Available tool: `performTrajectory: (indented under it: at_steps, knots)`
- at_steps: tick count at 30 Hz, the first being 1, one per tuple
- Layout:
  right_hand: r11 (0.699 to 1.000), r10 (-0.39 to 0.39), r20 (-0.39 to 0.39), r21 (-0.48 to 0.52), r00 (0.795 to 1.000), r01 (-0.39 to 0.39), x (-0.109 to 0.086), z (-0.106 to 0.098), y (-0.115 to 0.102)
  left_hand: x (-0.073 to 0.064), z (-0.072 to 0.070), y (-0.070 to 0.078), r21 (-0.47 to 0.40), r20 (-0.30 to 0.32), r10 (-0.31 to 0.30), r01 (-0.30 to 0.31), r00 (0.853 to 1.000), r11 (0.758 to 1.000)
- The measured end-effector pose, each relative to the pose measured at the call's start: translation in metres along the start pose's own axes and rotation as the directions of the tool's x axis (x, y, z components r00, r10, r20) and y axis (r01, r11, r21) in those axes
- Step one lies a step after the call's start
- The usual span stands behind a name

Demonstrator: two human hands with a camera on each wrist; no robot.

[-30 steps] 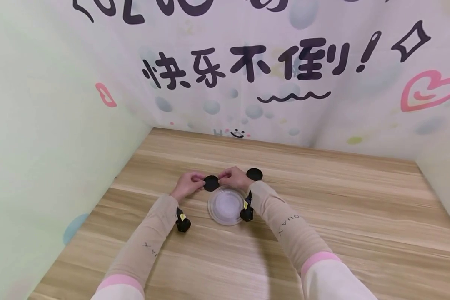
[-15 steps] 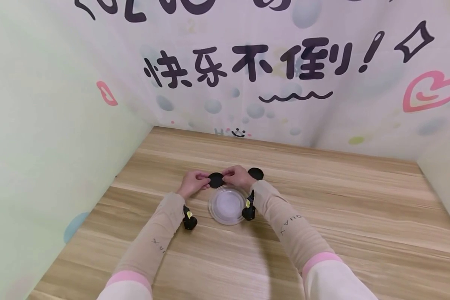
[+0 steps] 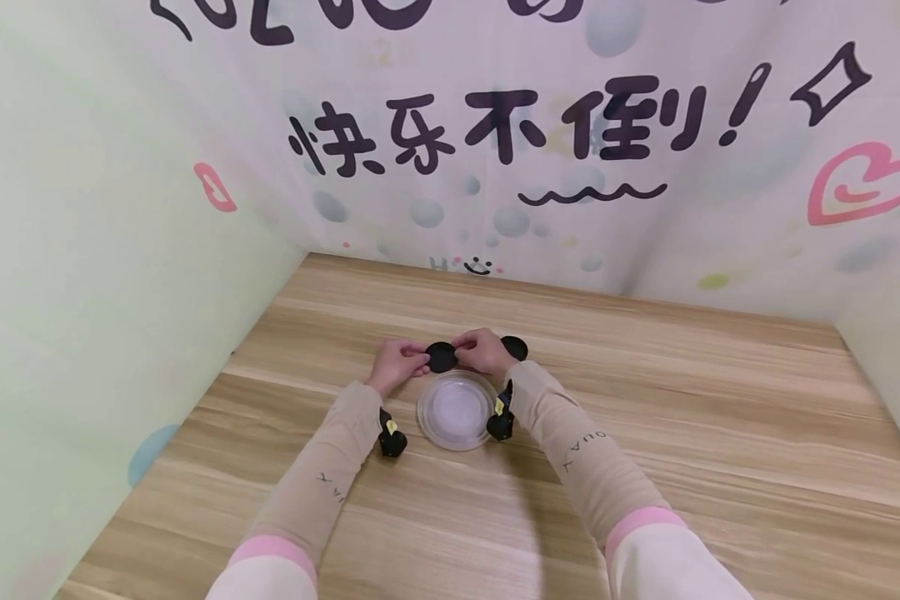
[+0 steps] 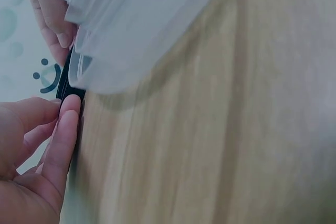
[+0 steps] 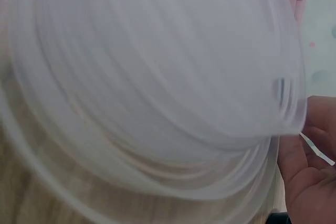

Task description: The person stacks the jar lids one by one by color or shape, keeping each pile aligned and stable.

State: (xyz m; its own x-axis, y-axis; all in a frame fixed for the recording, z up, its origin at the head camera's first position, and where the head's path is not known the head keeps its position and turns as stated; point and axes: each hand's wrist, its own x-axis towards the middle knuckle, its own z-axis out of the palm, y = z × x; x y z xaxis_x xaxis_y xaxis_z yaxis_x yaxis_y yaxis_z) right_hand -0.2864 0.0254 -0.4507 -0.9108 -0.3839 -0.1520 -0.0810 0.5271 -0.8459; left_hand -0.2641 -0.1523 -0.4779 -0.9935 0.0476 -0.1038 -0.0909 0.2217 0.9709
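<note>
A flat black disc (image 3: 442, 357) is held between my two hands just behind a stack of clear plastic tubs or lids (image 3: 456, 408). My left hand (image 3: 396, 364) pinches the disc's left edge between thumb and fingers, which the left wrist view shows closely (image 4: 39, 150). On the opposite edge, my right hand (image 3: 485, 352) pinches with thumb and finger. In the right wrist view the clear stack (image 5: 173, 77) hides the right fingertips and the disc. A second black disc (image 3: 515, 348) lies on the table behind the right hand, partly covered by it.
The wood-grain table (image 3: 682, 450) runs back to a printed cloth wall (image 3: 420, 208). A pale wall (image 3: 120, 250) borders the left side. Small black cameras are strapped to both wrists, the right one close beside the clear stack.
Both hands have moved the held disc rightward and slightly back, closer to the second disc; the left arm shifted most. The clear stack and second disc have stayed in place.
</note>
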Motion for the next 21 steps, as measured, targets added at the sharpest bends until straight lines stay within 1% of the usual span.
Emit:
performTrajectory:
  at_steps: [1,3,6,9,11,14,16,21]
  knots:
    - [1.000,0.000,-0.007,0.006,1.000,0.000,0.000,0.000,0.000,-0.004,0.002,0.007,0.020,-0.015,-0.041,0.041,0.999,0.999]
    - [1.000,0.000,-0.021,0.020,1.000,0.001,-0.001,-0.001,0.000,-0.008,0.004,0.013,0.011,-0.009,-0.035,0.035,0.999,0.999]
    - [0.999,-0.006,-0.046,0.052,0.999,0.009,-0.002,-0.001,0.001,-0.011,0.006,0.019,0.002,-0.006,-0.044,0.044,0.999,0.999]
    - [0.995,-0.016,-0.067,0.099,0.998,0.022,-0.003,-0.002,0.001,-0.012,0.008,0.025,-0.005,-0.019,-0.059,0.059,0.998,0.998]
    - [0.990,-0.017,-0.077,0.138,0.997,0.028,-0.003,-0.003,0.001,-0.012,0.009,0.027,0.002,-0.029,-0.055,0.055,0.998,0.998]
    - [0.986,-0.009,-0.090,0.167,0.996,0.024,-0.003,-0.005,0.000,-0.011,0.009,0.031,0.021,-0.043,-0.043,0.044,0.998,0.999]
    - [0.987,-0.002,-0.107,0.157,0.994,0.019,-0.004,-0.007,-0.001,-0.010,0.009,0.035,0.042,-0.048,-0.034,0.036,0.998,0.998]
    - [0.994,0.000,-0.170,0.111,0.985,0.019,-0.007,-0.016,-0.007,-0.008,0.011,0.047,0.090,-0.035,0.004,-0.001,0.999,0.996]
